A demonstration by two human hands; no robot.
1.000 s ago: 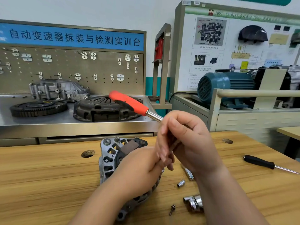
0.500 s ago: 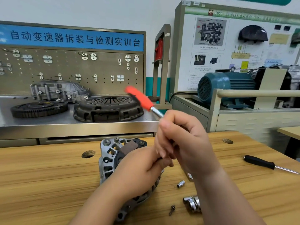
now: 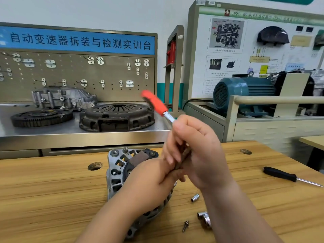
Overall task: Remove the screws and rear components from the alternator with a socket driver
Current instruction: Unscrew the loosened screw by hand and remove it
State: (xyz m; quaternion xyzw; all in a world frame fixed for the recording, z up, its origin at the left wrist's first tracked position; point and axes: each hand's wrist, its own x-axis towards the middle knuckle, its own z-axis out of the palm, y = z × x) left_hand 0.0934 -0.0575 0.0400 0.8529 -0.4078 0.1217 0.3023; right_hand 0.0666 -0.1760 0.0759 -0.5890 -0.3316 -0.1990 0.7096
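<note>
The silver alternator (image 3: 117, 171) lies on the wooden bench (image 3: 43, 199), its rear with a dark cover facing up. My left hand (image 3: 150, 179) rests on top of it, fingers curled near the tool's lower end. My right hand (image 3: 198, 151) grips the steel shaft of the socket driver (image 3: 156, 104), whose red handle tilts up and to the left, blurred. The driver's tip is hidden between my hands. One loose screw (image 3: 185, 225) lies on the bench near my right forearm.
A small socket (image 3: 195, 197) and a chrome ratchet head (image 3: 204, 218) lie beside the screw. A black screwdriver (image 3: 287, 176) is at the right. Behind the bench, a steel shelf carries a clutch cover (image 3: 116, 116), a flywheel (image 3: 41, 117) and a housing.
The driver's red handle has swung from the left towards the right and more upright. My right hand has shifted slightly with it; my left hand stays on the alternator.
</note>
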